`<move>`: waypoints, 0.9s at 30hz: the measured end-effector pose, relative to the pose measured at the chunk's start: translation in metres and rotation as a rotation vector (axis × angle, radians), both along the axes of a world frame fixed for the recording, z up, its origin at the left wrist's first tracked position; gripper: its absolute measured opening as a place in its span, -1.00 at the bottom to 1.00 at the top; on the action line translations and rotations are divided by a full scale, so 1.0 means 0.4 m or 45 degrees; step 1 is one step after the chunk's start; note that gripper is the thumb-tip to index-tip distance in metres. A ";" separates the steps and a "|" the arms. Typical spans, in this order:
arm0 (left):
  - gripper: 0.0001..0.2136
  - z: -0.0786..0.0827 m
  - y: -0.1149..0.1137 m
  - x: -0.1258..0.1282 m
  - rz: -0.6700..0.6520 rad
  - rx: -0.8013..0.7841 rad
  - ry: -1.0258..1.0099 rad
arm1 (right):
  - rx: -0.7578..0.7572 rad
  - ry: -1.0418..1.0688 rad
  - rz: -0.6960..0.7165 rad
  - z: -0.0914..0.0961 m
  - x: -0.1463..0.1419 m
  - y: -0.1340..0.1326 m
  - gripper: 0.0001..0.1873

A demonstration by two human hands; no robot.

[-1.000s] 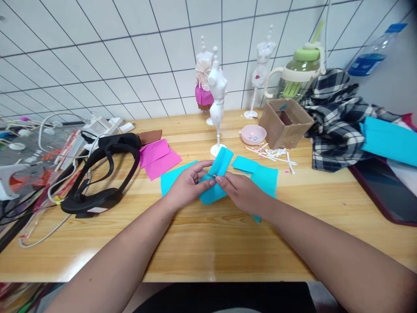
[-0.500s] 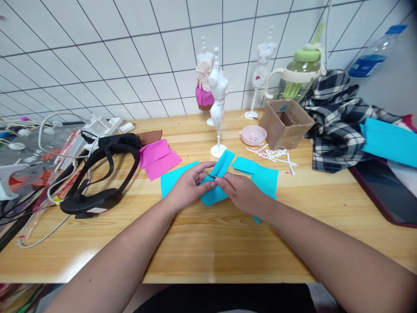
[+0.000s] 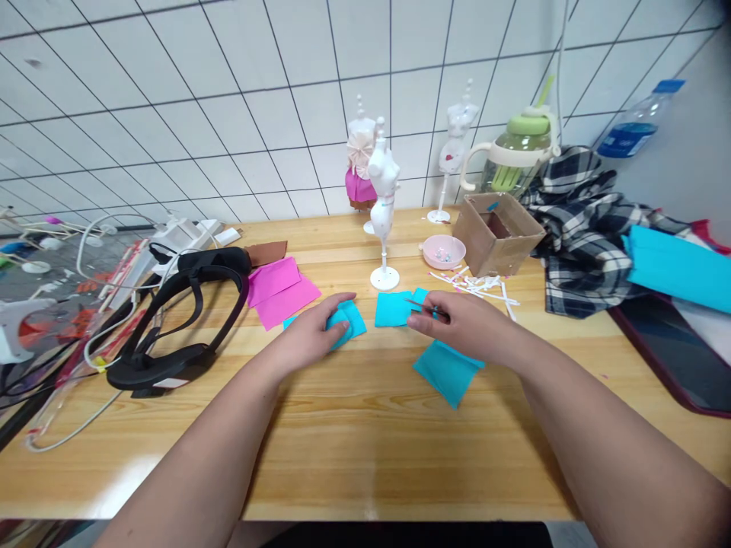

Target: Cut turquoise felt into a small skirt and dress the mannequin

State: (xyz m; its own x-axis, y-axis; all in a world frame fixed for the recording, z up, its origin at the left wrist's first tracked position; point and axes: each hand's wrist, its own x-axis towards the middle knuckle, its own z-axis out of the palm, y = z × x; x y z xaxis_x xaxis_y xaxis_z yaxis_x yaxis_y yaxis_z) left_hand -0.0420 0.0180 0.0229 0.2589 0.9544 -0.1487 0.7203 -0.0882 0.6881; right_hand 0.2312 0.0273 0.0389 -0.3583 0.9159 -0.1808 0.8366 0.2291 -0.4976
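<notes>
My right hand (image 3: 462, 323) is closed around a small pair of scissors (image 3: 421, 306), its dark pointed blades aimed left. Most of the scissors' handle is hidden in the fingers. Below the blades lies a bright blue crepe-like piece (image 3: 391, 310) on the table, with another blue edge behind it. A separate blue piece (image 3: 448, 373) rests under and in front of my right wrist. My left hand (image 3: 313, 331) holds a folded blue piece (image 3: 352, 323) under its thumb, low over the table. More blue material shows partly beneath that hand.
A white mini dress form (image 3: 384, 205) stands just beyond my hands, with two others behind. To the right are a pink dish (image 3: 444, 252), a cardboard box (image 3: 498, 234), white paper strips (image 3: 485, 285) and plaid cloth (image 3: 571, 228). Pink pieces (image 3: 285, 293) and a black headset (image 3: 177, 320) lie left.
My hands have moved apart from the folded blue piece they held together. The left went left with a blue piece; the right went right with the scissors. The view has tilted upward slightly.
</notes>
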 end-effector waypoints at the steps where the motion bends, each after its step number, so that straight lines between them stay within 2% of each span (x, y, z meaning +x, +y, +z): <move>1: -0.32 0.004 0.001 -0.010 -0.051 0.000 0.122 | 0.016 -0.115 -0.032 0.004 0.016 0.006 -0.57; 4: -0.17 0.003 0.001 -0.028 -0.119 0.023 0.435 | 0.041 -0.408 -0.127 -0.001 0.052 0.020 -0.56; 8: -0.49 -0.016 0.011 -0.042 -0.028 0.041 0.502 | 0.031 -0.509 -0.115 -0.029 0.064 0.032 -0.43; 13: -0.77 -0.026 0.029 -0.046 0.027 0.036 0.590 | -0.016 -0.511 -0.088 -0.040 0.047 0.037 -0.68; 15: -0.76 -0.018 0.030 -0.044 0.094 0.128 0.575 | -0.025 -0.520 -0.075 -0.038 0.046 0.039 -0.75; 17: -0.72 -0.002 0.029 -0.047 0.258 0.290 0.572 | -0.015 -0.486 -0.076 -0.035 0.049 0.042 -0.78; 20: -0.67 0.022 0.029 -0.068 0.483 0.523 0.686 | 0.026 -0.264 -0.088 -0.029 0.051 0.046 -0.81; 24: -0.52 0.025 0.035 -0.079 0.595 0.771 0.825 | 0.016 0.252 -0.073 -0.023 0.026 0.033 -0.81; 26: -0.49 0.007 0.031 -0.051 0.445 0.853 0.704 | -0.062 0.513 -0.036 -0.023 0.007 0.021 -0.80; 27: -0.53 -0.007 0.025 -0.028 0.237 0.840 0.598 | -0.107 0.616 -0.016 -0.024 -0.002 0.016 -0.80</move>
